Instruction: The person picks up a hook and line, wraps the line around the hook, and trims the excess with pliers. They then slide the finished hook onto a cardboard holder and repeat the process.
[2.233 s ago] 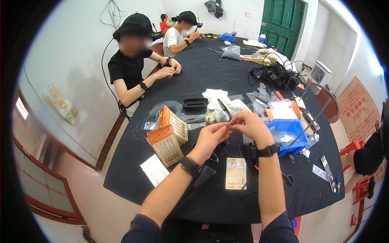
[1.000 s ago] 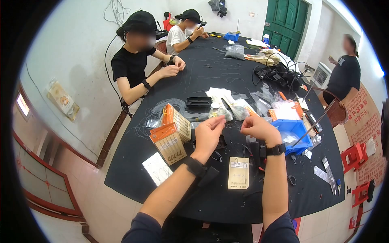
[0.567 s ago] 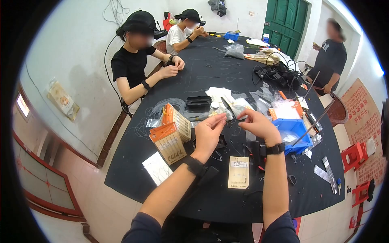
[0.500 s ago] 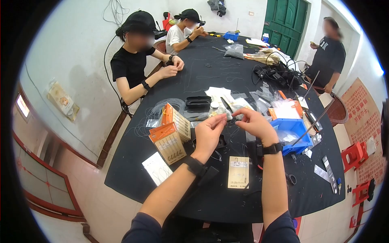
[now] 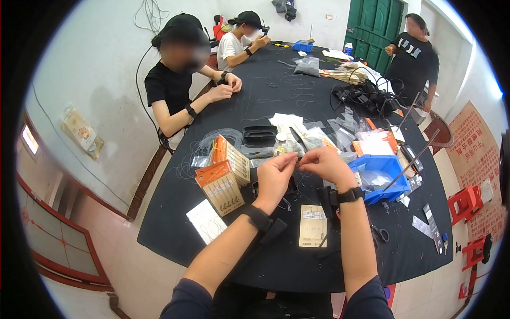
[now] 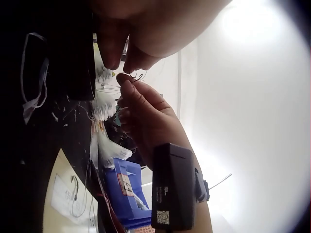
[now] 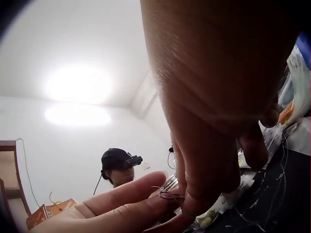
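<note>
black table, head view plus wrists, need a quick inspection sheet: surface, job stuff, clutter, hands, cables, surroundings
Surface: black table, small scraps scattered
Job's things: small hooks and fine line at the fingertips; printed card lying near
Clutter: orange-topped packets, blue bin, scissors
Hands: left hand and right hand pinch at the hooks; which grips which, unclear
Cables: black tangle on the table
Surroundings: two seated people, one standing person, green door
</note>
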Action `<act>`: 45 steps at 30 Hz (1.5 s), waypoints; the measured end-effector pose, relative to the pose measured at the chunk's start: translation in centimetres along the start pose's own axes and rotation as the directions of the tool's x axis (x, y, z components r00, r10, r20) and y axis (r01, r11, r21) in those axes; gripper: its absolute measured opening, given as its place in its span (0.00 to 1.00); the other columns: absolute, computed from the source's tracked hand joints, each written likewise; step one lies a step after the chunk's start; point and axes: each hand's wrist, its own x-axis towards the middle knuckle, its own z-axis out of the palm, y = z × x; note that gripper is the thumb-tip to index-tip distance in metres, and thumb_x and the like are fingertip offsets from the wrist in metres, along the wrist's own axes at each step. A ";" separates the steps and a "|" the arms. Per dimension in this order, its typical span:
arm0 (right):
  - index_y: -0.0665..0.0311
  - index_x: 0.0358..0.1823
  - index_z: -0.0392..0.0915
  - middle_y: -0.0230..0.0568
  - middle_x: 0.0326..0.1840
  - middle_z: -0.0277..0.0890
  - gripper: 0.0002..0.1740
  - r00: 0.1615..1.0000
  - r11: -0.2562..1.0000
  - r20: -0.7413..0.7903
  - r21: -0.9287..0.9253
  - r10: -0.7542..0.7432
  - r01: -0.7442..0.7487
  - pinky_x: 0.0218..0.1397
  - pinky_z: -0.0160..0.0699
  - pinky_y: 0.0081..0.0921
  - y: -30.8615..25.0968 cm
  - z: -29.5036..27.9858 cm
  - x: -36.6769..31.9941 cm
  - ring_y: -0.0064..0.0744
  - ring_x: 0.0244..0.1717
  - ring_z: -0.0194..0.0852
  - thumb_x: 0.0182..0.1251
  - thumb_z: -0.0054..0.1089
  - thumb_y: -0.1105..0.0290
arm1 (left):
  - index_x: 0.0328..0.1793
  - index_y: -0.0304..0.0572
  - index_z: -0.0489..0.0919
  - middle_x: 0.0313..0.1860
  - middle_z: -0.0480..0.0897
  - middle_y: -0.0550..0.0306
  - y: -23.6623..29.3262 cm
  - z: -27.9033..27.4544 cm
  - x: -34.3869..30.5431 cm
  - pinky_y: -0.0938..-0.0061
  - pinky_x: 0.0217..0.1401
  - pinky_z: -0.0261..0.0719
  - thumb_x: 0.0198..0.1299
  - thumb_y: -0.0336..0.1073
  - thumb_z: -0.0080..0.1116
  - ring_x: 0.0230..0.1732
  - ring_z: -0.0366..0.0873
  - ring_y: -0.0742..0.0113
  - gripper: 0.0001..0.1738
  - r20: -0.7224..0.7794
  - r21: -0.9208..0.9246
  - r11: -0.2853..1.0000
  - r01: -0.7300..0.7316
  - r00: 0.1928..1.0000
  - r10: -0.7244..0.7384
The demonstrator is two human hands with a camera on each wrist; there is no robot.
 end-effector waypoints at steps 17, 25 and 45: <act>0.66 0.44 0.87 0.43 0.34 0.87 0.14 0.972 0.950 -0.177 -0.242 0.154 -0.195 0.42 0.81 0.28 2.4 -1.3 -0.4 0.34 0.35 0.85 0.57 0.70 0.70 | 0.57 0.30 0.85 0.49 0.89 0.52 3.0 -0.4 0.2 0.83 0.55 0.80 0.70 0.27 0.61 0.50 0.85 0.75 0.13 -0.077 -0.178 0.977 -0.116 0.992 0.103; 0.68 0.60 0.79 0.39 0.45 0.85 0.21 0.982 0.834 0.039 0.523 0.184 -0.176 0.53 0.79 0.28 -8.1 -2.3 -2.5 0.28 0.47 0.82 0.79 0.53 0.58 | 0.62 0.30 0.80 0.54 0.87 0.46 8.5 -1.1 -0.9 0.78 0.61 0.81 0.70 0.25 0.59 0.56 0.84 0.68 0.16 -0.017 -0.168 0.940 -0.297 0.954 0.298; 0.59 0.43 0.73 0.22 0.17 0.53 0.17 0.996 0.317 0.094 0.945 -0.010 -0.086 0.22 0.47 0.18 -14.3 -3.0 -10.3 0.15 0.16 0.45 0.84 0.38 0.58 | 0.55 0.31 0.84 0.45 0.86 0.56 8.5 -1.5 -7.8 0.80 0.54 0.79 0.69 0.25 0.53 0.50 0.83 0.75 0.14 0.578 -0.158 0.965 0.209 0.812 -0.082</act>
